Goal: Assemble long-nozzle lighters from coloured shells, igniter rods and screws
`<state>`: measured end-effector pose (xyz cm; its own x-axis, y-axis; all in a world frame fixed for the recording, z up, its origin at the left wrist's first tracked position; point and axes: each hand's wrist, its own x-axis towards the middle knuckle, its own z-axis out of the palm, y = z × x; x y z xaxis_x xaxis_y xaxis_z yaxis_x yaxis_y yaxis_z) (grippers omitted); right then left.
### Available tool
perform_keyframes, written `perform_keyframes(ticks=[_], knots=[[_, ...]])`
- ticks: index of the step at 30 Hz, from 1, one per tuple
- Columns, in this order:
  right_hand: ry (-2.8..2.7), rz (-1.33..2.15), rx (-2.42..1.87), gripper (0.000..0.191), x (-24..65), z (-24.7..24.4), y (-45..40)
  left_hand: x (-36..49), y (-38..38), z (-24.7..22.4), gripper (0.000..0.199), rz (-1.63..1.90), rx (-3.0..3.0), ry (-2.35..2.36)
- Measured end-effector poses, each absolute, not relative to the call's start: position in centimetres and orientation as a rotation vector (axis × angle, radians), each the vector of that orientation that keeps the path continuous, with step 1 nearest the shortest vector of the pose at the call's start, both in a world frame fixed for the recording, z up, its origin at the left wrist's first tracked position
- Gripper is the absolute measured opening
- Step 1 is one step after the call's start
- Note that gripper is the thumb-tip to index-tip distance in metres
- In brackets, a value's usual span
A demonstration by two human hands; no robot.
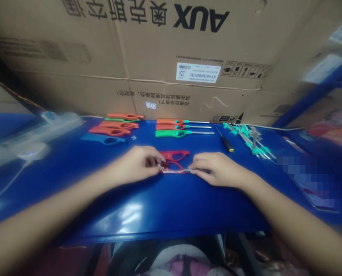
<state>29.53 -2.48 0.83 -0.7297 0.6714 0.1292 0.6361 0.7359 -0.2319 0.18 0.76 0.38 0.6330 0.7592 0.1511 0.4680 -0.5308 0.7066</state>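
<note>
Left hand (143, 163) pinches the nearer red casing (165, 167) lying crosswise, right hand (218, 168) a slim grey piece (187, 170) at its right end.

Free room: the blue tabletop (171, 211) on the near side of the left hand (140, 163) and right hand (221, 168). Obstacles beyond: three long-nosed lighters (175, 127), a screwdriver (226, 144), then upright cardboard (148, 46).

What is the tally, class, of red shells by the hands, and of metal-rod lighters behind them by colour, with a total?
Red shells: 2
Orange lighters: 2
Green lighter: 1
Total: 5
</note>
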Motion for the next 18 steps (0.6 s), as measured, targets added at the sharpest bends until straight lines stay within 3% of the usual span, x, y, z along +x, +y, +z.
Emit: perform_keyframes(ticks=[11, 18], knots=[[-2.823, -0.088, -0.95, 0.025, 29.16, 0.29, -2.98, -0.24, 1.01, 0.54, 0.029, 0.472, 2.32, 0.939], [-2.857, -0.17, -0.926, 0.027, 28.74, 0.29, -3.14, -0.17, 1.22, 0.17, 0.025, 0.465, 2.354, 0.953]])
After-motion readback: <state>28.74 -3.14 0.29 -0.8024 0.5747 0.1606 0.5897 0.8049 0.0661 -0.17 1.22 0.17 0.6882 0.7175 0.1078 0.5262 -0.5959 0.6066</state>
